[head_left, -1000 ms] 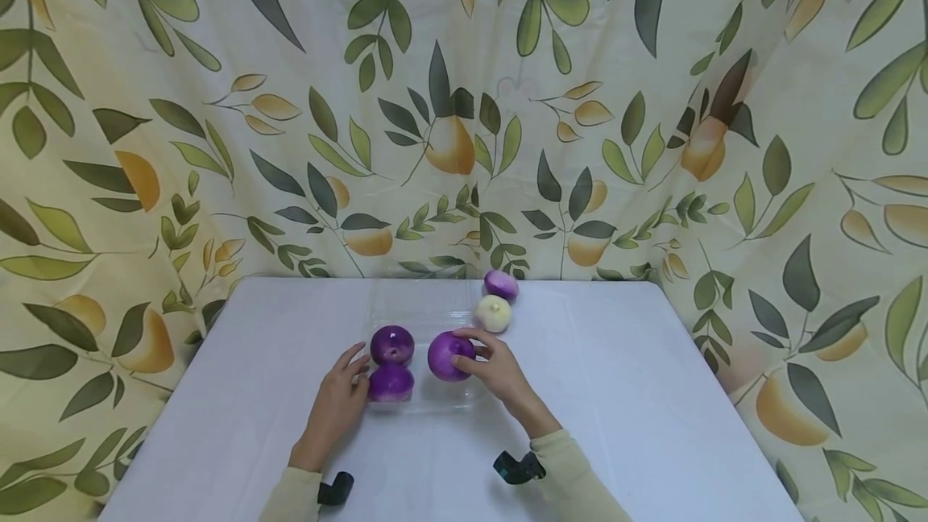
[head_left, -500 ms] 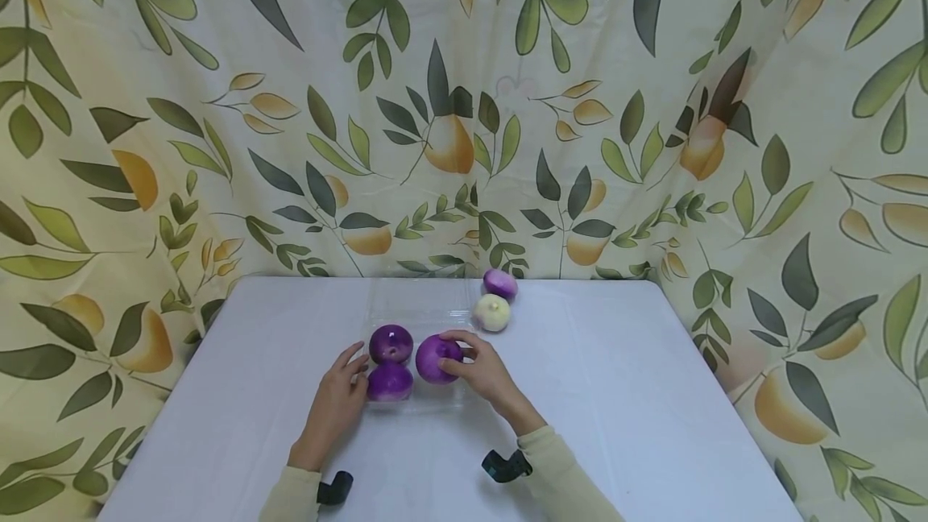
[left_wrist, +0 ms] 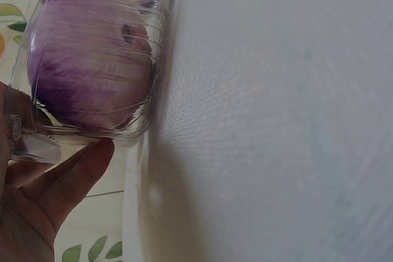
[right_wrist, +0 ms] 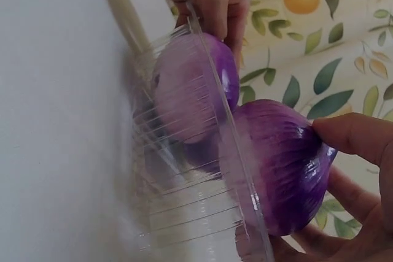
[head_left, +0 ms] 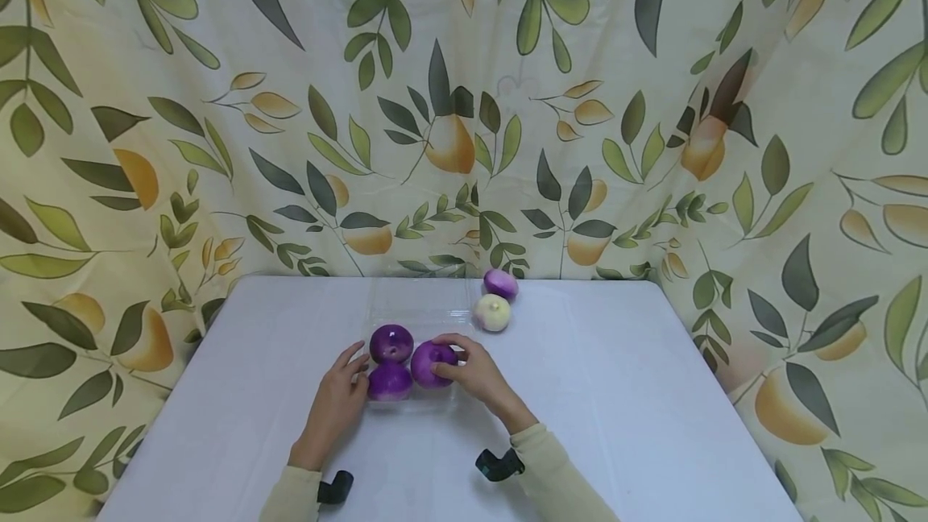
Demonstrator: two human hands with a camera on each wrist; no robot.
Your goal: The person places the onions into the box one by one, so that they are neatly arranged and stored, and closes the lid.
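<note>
A clear plastic container lies at the middle of the table, its lid folded open toward the back. Two purple onions sit inside on the left: a rear onion and a front onion. My left hand holds the container's left side, fingers at its rim in the left wrist view. My right hand grips a third purple onion between thumb and fingers. That onion is at the container's rim, right beside the other two; its underside is partly hidden by the plastic wall.
Behind and to the right of the container, a pale onion-like bulb and another purple onion stand on the white table. A leaf-patterned curtain hangs around the back and sides.
My right hand has moved left and slightly down with its onion, bringing it up beside the two onions in the container. The left hand has stayed in place.
</note>
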